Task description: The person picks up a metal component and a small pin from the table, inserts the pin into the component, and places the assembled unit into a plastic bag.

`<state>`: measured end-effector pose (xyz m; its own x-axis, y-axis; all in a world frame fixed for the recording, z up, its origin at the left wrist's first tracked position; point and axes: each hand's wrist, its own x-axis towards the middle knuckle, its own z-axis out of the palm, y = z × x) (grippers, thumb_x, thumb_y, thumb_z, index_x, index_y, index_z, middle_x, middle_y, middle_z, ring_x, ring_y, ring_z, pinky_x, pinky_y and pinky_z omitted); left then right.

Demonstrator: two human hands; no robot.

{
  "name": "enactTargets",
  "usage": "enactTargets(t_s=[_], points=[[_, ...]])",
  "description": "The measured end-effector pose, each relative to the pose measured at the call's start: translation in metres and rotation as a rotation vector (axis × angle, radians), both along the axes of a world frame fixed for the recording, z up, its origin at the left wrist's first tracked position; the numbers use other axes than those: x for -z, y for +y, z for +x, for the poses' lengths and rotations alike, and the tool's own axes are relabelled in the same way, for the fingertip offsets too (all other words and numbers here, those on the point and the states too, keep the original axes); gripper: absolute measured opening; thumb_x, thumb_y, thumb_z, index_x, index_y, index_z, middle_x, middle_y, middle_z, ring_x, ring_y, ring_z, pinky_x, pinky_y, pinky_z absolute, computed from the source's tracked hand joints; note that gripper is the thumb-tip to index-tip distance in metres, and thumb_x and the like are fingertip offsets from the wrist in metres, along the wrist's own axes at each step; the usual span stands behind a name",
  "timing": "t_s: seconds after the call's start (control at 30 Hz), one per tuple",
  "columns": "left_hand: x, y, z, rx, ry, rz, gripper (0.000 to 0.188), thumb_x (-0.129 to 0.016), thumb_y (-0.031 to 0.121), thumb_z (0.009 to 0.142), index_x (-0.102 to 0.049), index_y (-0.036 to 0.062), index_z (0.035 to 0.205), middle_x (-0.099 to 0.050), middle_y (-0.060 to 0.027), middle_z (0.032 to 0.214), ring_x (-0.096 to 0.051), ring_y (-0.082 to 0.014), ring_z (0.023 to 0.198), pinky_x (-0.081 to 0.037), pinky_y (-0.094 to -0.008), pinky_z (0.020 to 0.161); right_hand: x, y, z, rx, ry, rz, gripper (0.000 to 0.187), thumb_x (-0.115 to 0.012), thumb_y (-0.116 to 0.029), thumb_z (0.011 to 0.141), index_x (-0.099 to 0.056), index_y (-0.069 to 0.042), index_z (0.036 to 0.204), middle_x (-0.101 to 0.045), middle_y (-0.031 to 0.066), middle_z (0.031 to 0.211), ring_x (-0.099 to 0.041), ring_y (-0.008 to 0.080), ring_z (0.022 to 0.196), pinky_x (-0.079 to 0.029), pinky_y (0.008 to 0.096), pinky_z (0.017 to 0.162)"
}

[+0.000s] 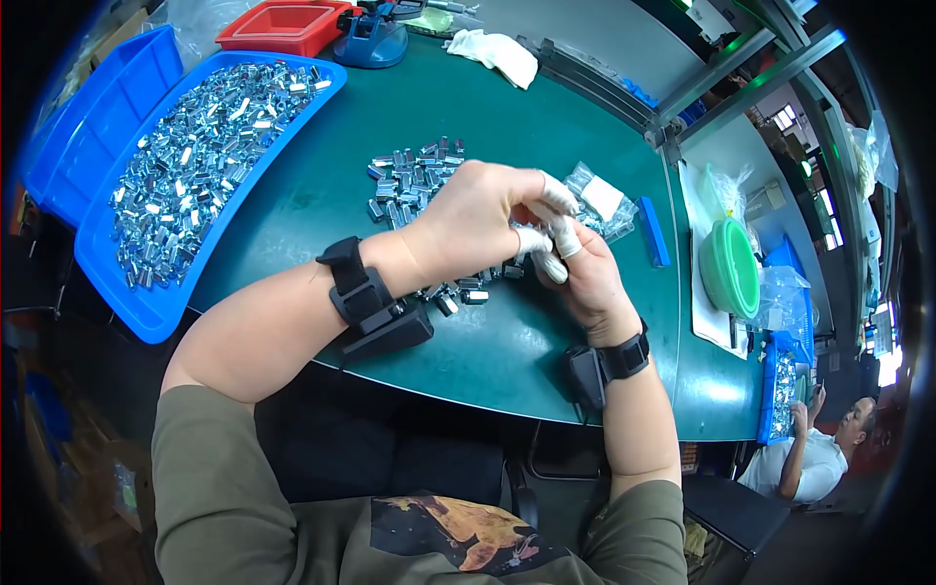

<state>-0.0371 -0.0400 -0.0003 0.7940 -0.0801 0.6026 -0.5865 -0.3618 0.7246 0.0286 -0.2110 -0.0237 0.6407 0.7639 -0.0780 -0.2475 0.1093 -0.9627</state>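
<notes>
My left hand (473, 214) and my right hand (593, 281) meet over the table, fingertips pinched together. White finger covers wrap several of the fingertips. Whatever is between them, if anything, is hidden by the fingers. Under and beside my left hand lies a loose pile of small shiny metal pieces (414, 180), shaped like short thick nuts or sleeves. More of these pieces (448, 300) lie by my left wrist, on the near side. Just beyond my right hand is a clear plastic bag (616, 222) of metal pieces with a white label.
A blue tray (255, 180) heaped with metal pieces stands at the left, near a red bin (283, 27) and a blue device (370, 41). A white cloth (495, 57) lies at the back. Rightward are a blue bar (653, 232), a green basin (729, 268) and a seated person (804, 458).
</notes>
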Motion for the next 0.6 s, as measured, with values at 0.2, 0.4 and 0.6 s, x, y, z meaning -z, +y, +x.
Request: enactTargets(t_s=[0.2, 0.4, 0.6], points=[[-0.009, 0.041, 0.020, -0.210, 0.110, -0.508, 0.020, -0.063, 0.014, 0.076, -0.060, 0.0030, 0.093, -0.061, -0.0048, 0.076, -0.056, -0.0076, 0.070, -0.046, -0.0222, 0.064, -0.006, 0.007, 0.000, 0.343, -0.217, -0.117, 0.020, -0.045, -0.024, 0.089, -0.055, -0.007, 0.089, -0.046, -0.0052, 0.064, -0.036, 0.0021, 0.051, -0.027, 0.0167, 0.044], [0.012, 0.049, 0.035, -0.367, 0.237, 0.085, 0.022, -0.059, 0.016, 0.077, -0.060, 0.0033, 0.095, -0.062, -0.0101, 0.077, -0.059, -0.0171, 0.070, -0.046, -0.0294, 0.064, -0.004, 0.006, 0.000, 0.346, -0.276, -0.130, 0.019, -0.044, -0.023, 0.089, -0.055, -0.008, 0.086, -0.046, -0.0059, 0.063, -0.035, 0.0013, 0.051, -0.026, 0.0160, 0.044], [0.020, 0.038, 0.049, -0.386, 0.405, 0.671, 0.024, -0.061, 0.015, 0.074, -0.059, 0.0018, 0.094, -0.059, -0.0100, 0.077, -0.055, -0.0169, 0.068, -0.043, -0.0303, 0.060, -0.003, 0.008, 0.000, 0.336, -0.266, -0.129, 0.016, -0.045, -0.021, 0.089, -0.054, -0.008, 0.088, -0.047, -0.0057, 0.064, -0.036, 0.0010, 0.052, -0.028, 0.0159, 0.046]])
